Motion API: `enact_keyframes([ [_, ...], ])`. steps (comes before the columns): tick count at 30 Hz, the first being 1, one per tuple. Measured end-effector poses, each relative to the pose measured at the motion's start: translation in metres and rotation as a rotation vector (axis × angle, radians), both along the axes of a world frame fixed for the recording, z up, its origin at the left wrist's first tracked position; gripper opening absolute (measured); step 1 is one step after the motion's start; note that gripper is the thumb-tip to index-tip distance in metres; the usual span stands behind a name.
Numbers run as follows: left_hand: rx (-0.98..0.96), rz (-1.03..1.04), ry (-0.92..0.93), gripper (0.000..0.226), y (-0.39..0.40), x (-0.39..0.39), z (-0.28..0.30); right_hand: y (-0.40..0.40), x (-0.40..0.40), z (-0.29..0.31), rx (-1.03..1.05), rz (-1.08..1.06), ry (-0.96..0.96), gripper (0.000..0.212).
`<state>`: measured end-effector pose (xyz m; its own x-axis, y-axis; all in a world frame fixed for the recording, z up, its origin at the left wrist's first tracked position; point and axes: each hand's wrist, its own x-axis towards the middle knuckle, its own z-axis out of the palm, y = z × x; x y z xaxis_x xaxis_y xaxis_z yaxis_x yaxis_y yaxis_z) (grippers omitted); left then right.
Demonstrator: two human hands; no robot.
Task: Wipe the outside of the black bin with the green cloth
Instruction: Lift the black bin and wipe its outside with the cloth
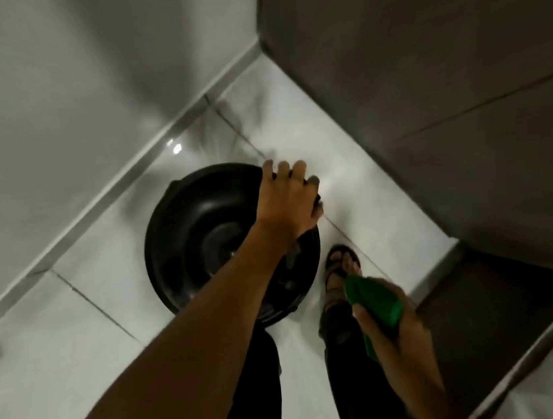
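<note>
The black bin [202, 231] is seen from above, standing on the white tiled floor [59, 337] near the corner where the pale wall [48, 97] meets the grey panel [425, 71]. Its lid is on; the domed top shows a round recess near the middle.

The left hand [288, 201] is laid over the bin's far right rim, arm stretched across the lid. The fingers [268, 169] are curled over the edge, so the rim is gripped; how tightly cannot be told, since the fingertips are blurred.

The green cloth [375, 301] is held bunched in the right hand [395, 323], thumb on top and fingers wrapped beneath it. The cloth is off the bin, kept in the air to the right of it and nearer the camera, above the right foot. No contact between cloth and bin is seen.

A sandalled foot [340, 271] is planted just beside the bin's right side. Dark trousers [253, 384] are visible below both arms. A grey skirting strip [126, 178] runs along the base of the wall behind the bin.
</note>
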<state>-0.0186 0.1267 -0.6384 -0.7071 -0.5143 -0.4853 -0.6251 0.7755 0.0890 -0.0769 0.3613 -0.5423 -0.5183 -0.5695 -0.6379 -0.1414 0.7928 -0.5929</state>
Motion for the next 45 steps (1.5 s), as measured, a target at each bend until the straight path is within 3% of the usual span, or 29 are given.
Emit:
enact_keyframes([
  [3, 0.014, 0.117, 0.129, 0.053, 0.001, 0.056, 0.005, -0.007, 0.001, -0.027, -0.025, -0.045, 0.013, 0.037],
  [5, -0.061, 0.258, 0.295, 0.048, 0.004, 0.111, 0.019, -0.029, 0.012, -0.028, -0.105, -0.09, 0.007, 0.035],
  [7, -0.106, 0.432, 0.343, 0.048, 0.008, 0.173, 0.034, -0.059, 0.032, -0.033, -0.142, -0.101, -0.033, 0.036],
  [10, -0.164, 0.56, 0.372, 0.058, 0.016, 0.242, 0.045, -0.104, 0.083, -0.047, -0.189, 0.053, -0.114, 0.022],
  [12, -0.226, 0.579, 0.434, 0.058, 0.022, 0.267, 0.038, -0.129, 0.129, -0.063, -0.262, 0.243, -0.142, 0.027],
  [14, -0.256, 0.582, 0.517, 0.057, 0.026, 0.282, 0.029, -0.145, 0.166, -0.084, -0.296, 0.508, -0.078, 0.035],
  [16, -0.28, 0.604, 0.57, 0.052, 0.03, 0.301, 0.018, -0.158, 0.178, -0.118, -0.332, 0.625, 0.06, 0.043],
  [19, -0.317, 0.648, 0.645, 0.04, 0.045, 0.324, 0.006, -0.189, 0.162, -0.186, -0.213, 0.494, 0.27, 0.05],
  [22, -0.344, 0.669, 0.676, 0.035, 0.058, 0.321, 0.002, -0.23, 0.134, -0.235, 0.073, 0.25, 0.157, 0.056],
  [25, -0.366, 0.725, 0.666, 0.033, 0.065, 0.31, 0.003, -0.234, 0.137, -0.217, 0.075, 0.302, 0.079, 0.055],
  [29, -0.391, 0.694, 0.691, 0.033, 0.074, 0.296, 0.009, -0.174, 0.188, -0.131, -0.307, 0.605, 0.037, 0.044],
  [31, -0.388, 0.67, 0.709, 0.034, 0.074, 0.289, 0.009, -0.163, 0.195, -0.12, -0.429, 0.665, 0.034, 0.038],
  [33, -0.389, 0.658, 0.727, 0.034, 0.07, 0.283, 0.01, -0.183, 0.18, -0.141, -0.377, 0.68, 0.106, 0.039],
  [35, -0.38, 0.642, 0.752, 0.032, 0.064, 0.277, 0.012, -0.222, 0.156, -0.172, -0.182, 0.592, 0.182, 0.043],
  [38, -0.352, 0.662, 0.769, 0.031, 0.052, 0.267, 0.014, -0.264, 0.142, -0.192, 0.015, 0.464, 0.091, 0.048],
  [43, -0.323, 0.742, 0.751, 0.036, 0.044, 0.261, 0.018, -0.204, 0.165, -0.122, -0.394, 0.649, -0.151, 0.042],
  [45, -0.327, 0.709, 0.761, 0.038, 0.046, 0.26, 0.017, -0.19, 0.161, -0.127, -0.441, 0.632, -0.163, 0.041],
])
